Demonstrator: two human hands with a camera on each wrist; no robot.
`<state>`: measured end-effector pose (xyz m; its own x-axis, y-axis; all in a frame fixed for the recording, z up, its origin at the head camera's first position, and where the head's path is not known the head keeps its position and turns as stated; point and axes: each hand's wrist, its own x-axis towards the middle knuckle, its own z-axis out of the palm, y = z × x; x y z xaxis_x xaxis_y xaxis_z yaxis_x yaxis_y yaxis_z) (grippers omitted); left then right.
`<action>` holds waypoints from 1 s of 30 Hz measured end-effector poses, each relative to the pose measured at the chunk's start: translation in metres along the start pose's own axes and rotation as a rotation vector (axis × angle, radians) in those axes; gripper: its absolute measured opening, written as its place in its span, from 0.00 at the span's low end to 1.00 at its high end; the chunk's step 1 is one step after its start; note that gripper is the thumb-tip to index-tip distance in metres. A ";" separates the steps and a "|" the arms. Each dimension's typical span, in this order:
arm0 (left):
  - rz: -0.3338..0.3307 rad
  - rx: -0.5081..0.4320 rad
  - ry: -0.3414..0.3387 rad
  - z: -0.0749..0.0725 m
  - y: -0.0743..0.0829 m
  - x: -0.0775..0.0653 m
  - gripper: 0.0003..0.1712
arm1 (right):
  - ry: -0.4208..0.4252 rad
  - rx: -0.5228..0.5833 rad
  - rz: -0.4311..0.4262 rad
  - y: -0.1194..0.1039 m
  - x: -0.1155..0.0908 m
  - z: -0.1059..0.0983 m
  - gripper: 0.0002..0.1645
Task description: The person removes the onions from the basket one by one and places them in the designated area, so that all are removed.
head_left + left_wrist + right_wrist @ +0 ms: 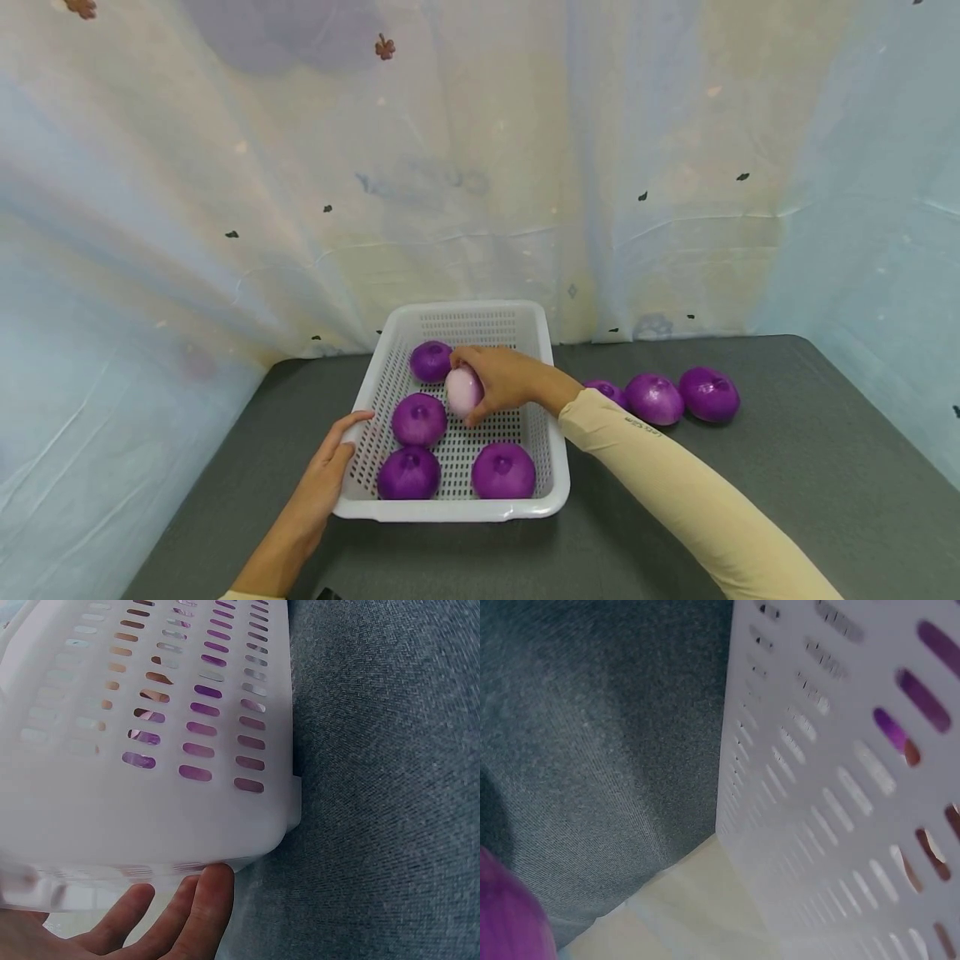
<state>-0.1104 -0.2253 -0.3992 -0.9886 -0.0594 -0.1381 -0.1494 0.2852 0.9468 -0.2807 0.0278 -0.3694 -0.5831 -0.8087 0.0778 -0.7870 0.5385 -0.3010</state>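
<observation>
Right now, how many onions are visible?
8: in the basket, three purple onions along the left, one at the near right; a pale onion in the right hand; three onions on the table, right, one partly behind the sleeve. More may hide there.

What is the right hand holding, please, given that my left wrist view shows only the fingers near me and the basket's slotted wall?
Observer: The right hand grips a pale onion inside the white basket.
Operator: Thank you; how many others can you see in there?
Observer: Four purple onions show in it besides the pale one.
Operator: And is anything lying outside it, please?
Observer: Yes, three more purple onions show on the dark table, to the basket's right.
</observation>
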 end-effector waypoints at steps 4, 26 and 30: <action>-0.001 0.000 0.000 0.000 0.000 0.000 0.25 | 0.016 -0.001 -0.003 0.002 0.001 0.001 0.48; 0.011 -0.008 0.001 0.000 -0.002 0.001 0.25 | -0.006 0.041 -0.008 0.004 0.000 0.002 0.49; 0.010 -0.008 0.002 0.000 -0.002 0.001 0.25 | -0.016 0.006 -0.021 0.004 0.000 0.001 0.49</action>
<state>-0.1110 -0.2256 -0.4015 -0.9900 -0.0586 -0.1284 -0.1397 0.2783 0.9503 -0.2837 0.0295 -0.3714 -0.5634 -0.8233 0.0687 -0.7976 0.5203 -0.3053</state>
